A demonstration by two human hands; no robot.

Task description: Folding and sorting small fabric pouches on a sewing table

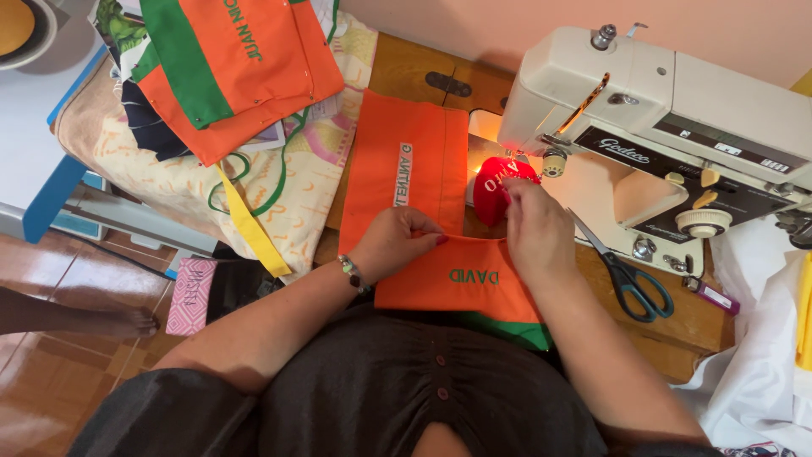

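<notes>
**Orange fabric at the needle: which hand sits nearer**

Wooden table (677,326) carrying white sewing machine (668,110). Orange fabric (474,279) spread flat at near edge, long axis running left-right, far end bunched under lit needle. Right hand (534,227) closer to needle, grip pinched on fabric. Left hand (396,241) curled, pressing fabric down. Scissors (630,275) just right.

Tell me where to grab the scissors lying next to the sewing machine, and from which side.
Take the scissors by the dark teal handle loops, coming from the near table edge. The loops point toward the person while the blades point away toward the sewing machine, so the grip end is free and closest.
</notes>
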